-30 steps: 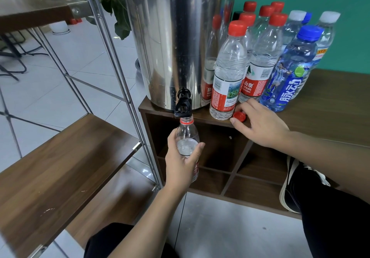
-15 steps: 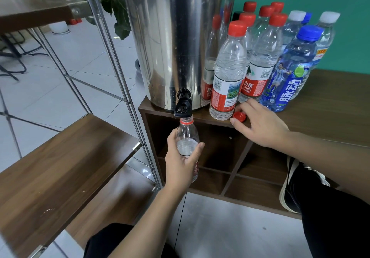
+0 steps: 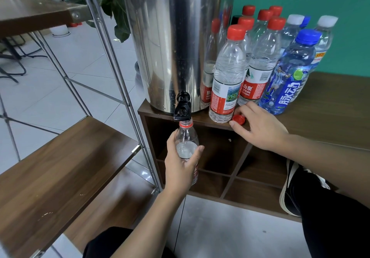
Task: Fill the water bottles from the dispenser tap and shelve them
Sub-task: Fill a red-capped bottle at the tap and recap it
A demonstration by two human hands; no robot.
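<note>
Head view: left hand (image 3: 181, 169) grips bottle (image 3: 187, 147) under tap (image 3: 181, 108); right hand (image 3: 260, 125) lies open beside "SPRING 550ml" bottle (image 3: 227, 77).

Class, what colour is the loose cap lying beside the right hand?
Red; the loose cap shows best in the head view.

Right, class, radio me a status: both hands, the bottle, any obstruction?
Left hand grips open bottle under tap. Right hand rests by loose red cap. Nothing blocking the tap.

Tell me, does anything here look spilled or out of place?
No spill shows. One loose red cap lies on the cabinet top under the right hand, off the open bottle held under the tap.
</note>
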